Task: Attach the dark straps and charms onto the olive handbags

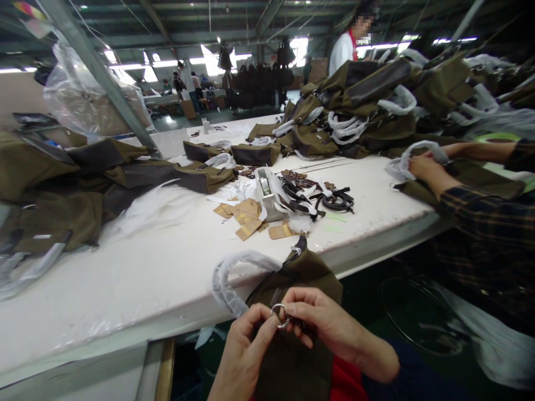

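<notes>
Between both hands is a small metal ring (pixel 279 316), pinched from either side. My left hand (pixel 251 340) grips its left side between thumb and forefinger. My right hand (pixel 324 317) has thumb and fingertips closed at the ring's right edge; something dark, too hidden to name, shows under those fingers. Behind and below the hands an olive handbag (pixel 315 270) leans at the table's front edge. Its handle (pixel 228 281) is wrapped in white film and loops onto the tabletop. A dark zip end sticks up at the bag's top corner.
On the white table (pixel 167 267) lie brown paper tags (pixel 246 214), a grey dispenser (pixel 267 195) and coiled black straps (pixel 336 199). Olive bags are heaped left (pixel 54 217) and at the back right (pixel 376 94). At right, a co-worker's hands (pixel 430 167) touch a wrapped handle.
</notes>
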The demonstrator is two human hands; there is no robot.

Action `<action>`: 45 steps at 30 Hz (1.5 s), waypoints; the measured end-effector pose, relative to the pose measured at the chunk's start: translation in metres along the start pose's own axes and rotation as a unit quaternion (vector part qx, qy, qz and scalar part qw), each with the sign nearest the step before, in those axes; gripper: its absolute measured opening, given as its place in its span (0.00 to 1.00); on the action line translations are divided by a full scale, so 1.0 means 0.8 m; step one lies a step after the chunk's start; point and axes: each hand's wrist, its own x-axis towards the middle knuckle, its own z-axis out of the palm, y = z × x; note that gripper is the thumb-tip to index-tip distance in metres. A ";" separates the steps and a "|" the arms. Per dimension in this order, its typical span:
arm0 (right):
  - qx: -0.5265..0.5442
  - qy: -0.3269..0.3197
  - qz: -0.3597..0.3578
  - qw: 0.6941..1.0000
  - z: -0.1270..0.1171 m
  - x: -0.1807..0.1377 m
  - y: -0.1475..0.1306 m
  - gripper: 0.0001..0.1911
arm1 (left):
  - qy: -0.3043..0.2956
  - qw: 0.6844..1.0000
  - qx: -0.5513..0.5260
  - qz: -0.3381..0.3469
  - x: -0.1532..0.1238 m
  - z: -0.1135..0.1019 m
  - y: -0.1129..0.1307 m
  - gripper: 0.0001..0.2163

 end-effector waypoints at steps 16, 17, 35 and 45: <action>-0.357 0.158 -0.219 0.894 0.008 -0.033 0.024 0.07 | 0.033 0.939 -0.329 -0.093 0.002 0.050 -0.057 0.13; -0.364 0.167 -0.224 0.888 0.008 -0.034 0.024 0.06 | 0.018 0.946 -0.312 -0.088 0.001 0.053 -0.058 0.14; -0.160 0.078 -0.085 0.980 0.002 -0.054 -0.013 0.16 | -0.001 0.987 0.075 0.144 -0.011 0.020 -0.012 0.05; -0.075 0.026 -0.111 0.991 0.012 -0.052 -0.007 0.11 | 0.013 0.997 -0.004 0.077 -0.008 0.027 -0.003 0.12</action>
